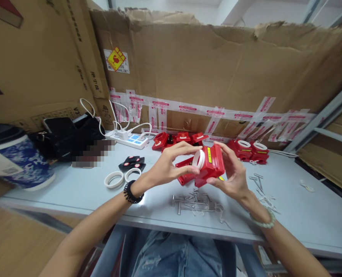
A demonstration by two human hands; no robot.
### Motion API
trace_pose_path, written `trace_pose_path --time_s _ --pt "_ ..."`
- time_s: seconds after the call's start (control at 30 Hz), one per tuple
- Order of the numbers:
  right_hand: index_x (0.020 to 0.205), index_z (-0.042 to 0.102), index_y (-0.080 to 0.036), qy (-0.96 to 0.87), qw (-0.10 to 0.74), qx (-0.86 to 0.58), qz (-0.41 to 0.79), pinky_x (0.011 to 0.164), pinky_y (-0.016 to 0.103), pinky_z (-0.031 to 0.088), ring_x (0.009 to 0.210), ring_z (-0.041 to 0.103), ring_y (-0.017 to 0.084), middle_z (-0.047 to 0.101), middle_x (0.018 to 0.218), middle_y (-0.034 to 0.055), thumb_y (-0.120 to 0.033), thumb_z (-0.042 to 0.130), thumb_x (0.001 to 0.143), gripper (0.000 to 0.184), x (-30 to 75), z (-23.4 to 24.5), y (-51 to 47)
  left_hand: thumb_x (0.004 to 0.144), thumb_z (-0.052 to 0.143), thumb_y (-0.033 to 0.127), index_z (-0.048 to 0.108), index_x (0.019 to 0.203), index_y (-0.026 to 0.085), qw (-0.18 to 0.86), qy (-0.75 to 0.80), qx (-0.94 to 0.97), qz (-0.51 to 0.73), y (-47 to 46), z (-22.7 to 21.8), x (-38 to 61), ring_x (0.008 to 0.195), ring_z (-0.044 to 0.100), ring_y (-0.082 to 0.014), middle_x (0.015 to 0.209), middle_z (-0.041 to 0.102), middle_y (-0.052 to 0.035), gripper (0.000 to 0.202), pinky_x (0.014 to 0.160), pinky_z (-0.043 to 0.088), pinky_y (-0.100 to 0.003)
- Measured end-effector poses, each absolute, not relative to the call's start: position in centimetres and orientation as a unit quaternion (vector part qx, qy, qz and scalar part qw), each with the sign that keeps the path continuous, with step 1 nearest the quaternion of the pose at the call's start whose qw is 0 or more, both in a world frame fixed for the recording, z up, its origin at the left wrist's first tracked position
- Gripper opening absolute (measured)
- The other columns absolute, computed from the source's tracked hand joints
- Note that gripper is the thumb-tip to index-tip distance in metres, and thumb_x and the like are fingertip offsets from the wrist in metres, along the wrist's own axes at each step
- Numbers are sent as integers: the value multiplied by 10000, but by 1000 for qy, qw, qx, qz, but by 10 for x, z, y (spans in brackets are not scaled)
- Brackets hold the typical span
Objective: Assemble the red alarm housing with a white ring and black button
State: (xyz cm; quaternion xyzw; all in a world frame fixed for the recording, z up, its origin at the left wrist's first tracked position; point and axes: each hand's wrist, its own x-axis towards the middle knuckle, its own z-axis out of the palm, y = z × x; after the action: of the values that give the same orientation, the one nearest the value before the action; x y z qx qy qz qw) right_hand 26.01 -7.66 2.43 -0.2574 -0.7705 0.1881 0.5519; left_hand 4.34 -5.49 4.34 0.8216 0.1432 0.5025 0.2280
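Above the middle of the table, my right hand [233, 176] grips a red plastic housing [214, 163] with a yellow label, tilted on its side. My left hand [171, 164] pinches a white ring [199, 160] at the housing's left face; whether the ring is seated or only touching there, I cannot tell. Behind and below, a flat red part [185, 176] is partly hidden by my left hand. Screws and metal T-shaped pins [192, 204] lie on the table in front of the housing. Two more white rings [114, 180] lie left of my left hand.
Several red housings [171, 141] stand along the cardboard wall, and two with white rings [259, 153] at the right. Black pieces [132, 163], a white power strip [130, 139] and a large blue-and-white cup [21, 165] are on the left. More pins [259, 184] lie at right.
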Motion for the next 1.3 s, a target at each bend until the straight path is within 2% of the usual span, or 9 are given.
trace_pose_path --time_s 0.17,0.33,0.5,0.73,0.87,1.03,1.17,1.3 --pt "1234 576 -272 -715 574 -288 276 724 321 588 888 696 213 703 1086 58 -536 699 728 584 251 20 -73 814 699 297 666 1135 240 148 110 815 549 -58 44 48 998 628 -180 1074 657 -77 327 896 529 -353" --pt "1210 600 -248 -659 617 -290 318 783 362 576 935 686 236 699 1108 78 -586 665 731 589 248 19 -70 822 692 289 505 1333 251 148 102 822 540 -56 38 52 1187 549 -221 1275 589 -108 545 1017 473 -408" --pt "1191 609 -229 -656 609 -299 332 794 377 574 946 682 245 699 1112 90 -628 664 702 634 249 21 -73 830 682 305 512 1323 255 112 120 830 534 -57 35 51 1145 548 -211 1239 587 -96 524 994 487 -391" --pt "1204 611 -247 -686 608 -279 287 813 346 577 979 675 219 677 1167 86 -598 721 657 659 250 26 -76 876 602 365 443 1335 219 52 145 833 531 -62 30 56 1133 519 -224 1187 531 -118 506 948 503 -403" --pt "1243 587 -273 -710 604 -264 248 818 343 582 1004 670 224 674 1174 74 -510 780 634 682 248 28 -78 892 537 413 414 1303 195 37 140 824 547 -61 25 60 1093 497 -237 1130 500 -117 481 913 499 -413" --pt "1277 558 -279 -722 600 -254 233 809 360 585 1003 667 232 667 1176 70 -468 778 655 687 245 26 -81 911 488 439 402 1281 181 19 142 809 571 -59 18 64 1069 486 -239 1118 481 -120 459 859 492 -394" --pt "1291 541 -288 -722 601 -253 233 764 326 593 986 672 220 668 1159 63 -430 771 675 673 242 26 -83 926 445 500 395 1280 187 16 145 804 577 -59 17 66 1041 493 -231 1108 498 -118 475 836 484 -377" --pt "1327 497 -304 -738 591 -247 209 843 334 573 1008 664 214 657 1159 50 -374 810 637 761 243 29 -86 933 424 510 407 1235 190 40 169 797 579 -62 18 67 1008 493 -217 1098 491 -110 441 811 480 -348"
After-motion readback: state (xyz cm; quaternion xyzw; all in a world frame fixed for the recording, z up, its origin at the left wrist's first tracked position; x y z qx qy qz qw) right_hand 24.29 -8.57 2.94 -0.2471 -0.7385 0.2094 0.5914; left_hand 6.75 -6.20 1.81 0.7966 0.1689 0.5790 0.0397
